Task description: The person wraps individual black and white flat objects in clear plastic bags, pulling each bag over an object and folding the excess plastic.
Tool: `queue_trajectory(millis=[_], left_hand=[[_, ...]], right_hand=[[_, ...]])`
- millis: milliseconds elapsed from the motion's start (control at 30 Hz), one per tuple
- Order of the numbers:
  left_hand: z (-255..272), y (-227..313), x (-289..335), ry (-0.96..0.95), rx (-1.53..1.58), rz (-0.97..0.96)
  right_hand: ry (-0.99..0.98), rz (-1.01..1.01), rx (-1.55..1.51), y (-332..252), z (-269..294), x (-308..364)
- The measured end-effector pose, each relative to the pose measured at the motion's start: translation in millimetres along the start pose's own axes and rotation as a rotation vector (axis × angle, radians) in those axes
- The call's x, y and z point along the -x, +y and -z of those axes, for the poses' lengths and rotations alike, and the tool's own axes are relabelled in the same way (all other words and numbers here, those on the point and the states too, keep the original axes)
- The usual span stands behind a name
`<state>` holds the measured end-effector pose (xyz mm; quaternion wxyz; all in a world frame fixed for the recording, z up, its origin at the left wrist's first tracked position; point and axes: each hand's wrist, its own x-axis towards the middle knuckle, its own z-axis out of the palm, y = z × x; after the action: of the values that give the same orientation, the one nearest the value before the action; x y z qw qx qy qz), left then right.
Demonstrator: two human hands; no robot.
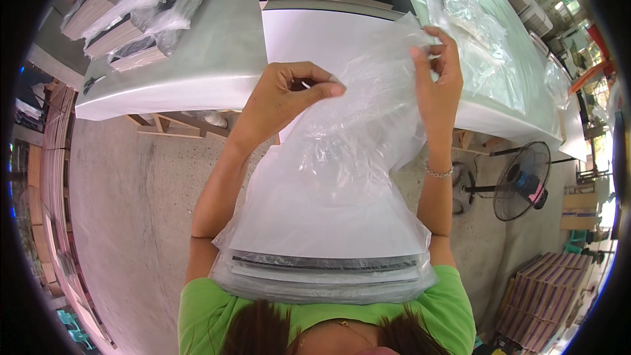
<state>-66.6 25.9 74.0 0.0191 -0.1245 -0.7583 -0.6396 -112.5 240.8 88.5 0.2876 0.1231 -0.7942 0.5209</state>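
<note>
A clear plastic bag with a stack of white and black sheets or boards inside leans against my body, its upper part reaching up over the table edge. My left hand pinches the left side of the bag's upper part between thumb and fingertips. On the right side, the curled fingers and thumb of my right hand hold the bag's thin film near its upper corner. Behind the film lies a white sheet on the table, in front of a stack of black and cream boards.
Bagged stacks lie on the covered table at the far left. More loose plastic bags spread over its right side. A standing fan is at the right, with stacked cartons farther down. A small dark tool sits near the left edge.
</note>
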Motion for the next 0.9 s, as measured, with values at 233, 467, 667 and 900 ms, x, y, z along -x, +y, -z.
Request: queue_trajectory(millis=[233,467,667,900], left_hand=[[-5.9,12.2,6.5,-0.207,0.442,0.257],[-14.9,3.2,7.0,-0.239,0.519,0.229],[-19.5,-9.7,5.6,-0.283,0.677,0.219],[-21.7,-19.3,9.1,-0.310,0.761,0.257]], right_hand=[[-0.285,0.496,0.075,-18.2,4.8,25.3],[-0.413,0.583,0.026,-26.5,4.3,31.7],[-0.394,0.639,-0.099,-17.4,-1.5,32.7],[-0.545,0.362,-0.432,-9.2,-6.2,37.5]])
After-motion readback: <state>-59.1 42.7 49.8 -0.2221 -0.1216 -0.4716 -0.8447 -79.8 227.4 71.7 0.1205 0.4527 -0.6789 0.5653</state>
